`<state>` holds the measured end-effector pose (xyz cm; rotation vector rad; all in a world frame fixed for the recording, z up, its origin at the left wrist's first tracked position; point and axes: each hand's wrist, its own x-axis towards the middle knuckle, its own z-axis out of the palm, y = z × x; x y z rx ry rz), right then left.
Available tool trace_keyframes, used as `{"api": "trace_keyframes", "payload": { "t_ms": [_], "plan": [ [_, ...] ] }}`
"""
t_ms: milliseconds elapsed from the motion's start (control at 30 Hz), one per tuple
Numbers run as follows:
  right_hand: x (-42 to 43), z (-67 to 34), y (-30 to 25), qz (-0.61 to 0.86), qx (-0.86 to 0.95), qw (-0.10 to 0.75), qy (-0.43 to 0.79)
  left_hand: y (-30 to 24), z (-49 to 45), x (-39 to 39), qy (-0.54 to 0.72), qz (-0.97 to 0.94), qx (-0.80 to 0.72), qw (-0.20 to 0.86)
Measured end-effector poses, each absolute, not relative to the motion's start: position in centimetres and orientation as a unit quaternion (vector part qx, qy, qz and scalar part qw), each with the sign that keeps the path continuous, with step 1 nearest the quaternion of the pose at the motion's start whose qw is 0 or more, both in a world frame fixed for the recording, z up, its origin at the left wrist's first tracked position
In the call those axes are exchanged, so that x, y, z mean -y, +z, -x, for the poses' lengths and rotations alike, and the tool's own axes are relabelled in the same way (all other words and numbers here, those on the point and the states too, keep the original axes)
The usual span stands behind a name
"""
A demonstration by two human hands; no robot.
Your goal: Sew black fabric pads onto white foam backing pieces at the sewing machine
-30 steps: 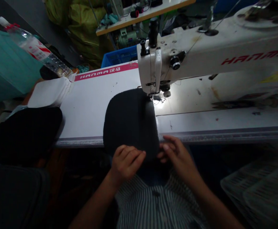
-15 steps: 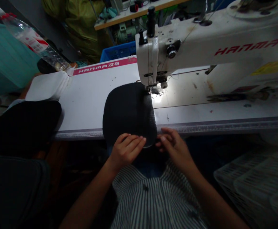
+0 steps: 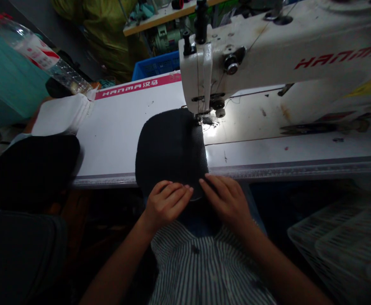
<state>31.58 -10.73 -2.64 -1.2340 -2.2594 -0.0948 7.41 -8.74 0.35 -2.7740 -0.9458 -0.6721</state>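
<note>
A rounded black fabric piece point(image 3: 168, 146) lies on the sewing table, its far right edge under the needle area of the white sewing machine point(image 3: 199, 80). Its near end hangs over the table's front edge. My left hand point(image 3: 168, 204) grips that near edge, fingers on top and bent. At the near right corner, my right hand point(image 3: 228, 201) pinches the fabric with its fingers along the edge; its thumb is hidden. A lamp lights the plate just right of the needle.
Left on the table are a stack of white pieces point(image 3: 59, 114) and a black padded piece point(image 3: 35, 167). A plastic bottle point(image 3: 37, 51) leans behind them. A blue crate point(image 3: 155, 65) stands beyond the table, white plastic baskets point(image 3: 341, 237) at lower right.
My right hand has moved left and turned palm down, from beside the fabric onto its near right edge. My left hand stays on the near edge. The view has shifted slightly.
</note>
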Motion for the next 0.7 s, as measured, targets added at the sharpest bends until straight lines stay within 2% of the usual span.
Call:
{"api": "trace_keyframes", "payload": {
  "t_ms": [100,233,367,700],
  "plan": [
    [10.6,-31.3,-2.7,0.443,0.853,0.272,-0.045,1.1,-7.5,8.3,-0.211,0.924,0.318,0.028],
    [10.6,-30.9,-3.3,0.429,0.845,0.316,-0.032,1.7,-8.2,6.0,-0.213,0.911,0.345,-0.070],
    [10.5,-30.8,-3.6,0.427,0.838,0.339,-0.014,0.5,-9.6,3.4,-0.157,0.901,0.402,-0.053],
    [10.3,-30.6,-3.5,0.430,0.831,0.352,-0.007,-1.3,-10.3,2.1,-0.104,0.931,0.343,-0.066]
  ]
}}
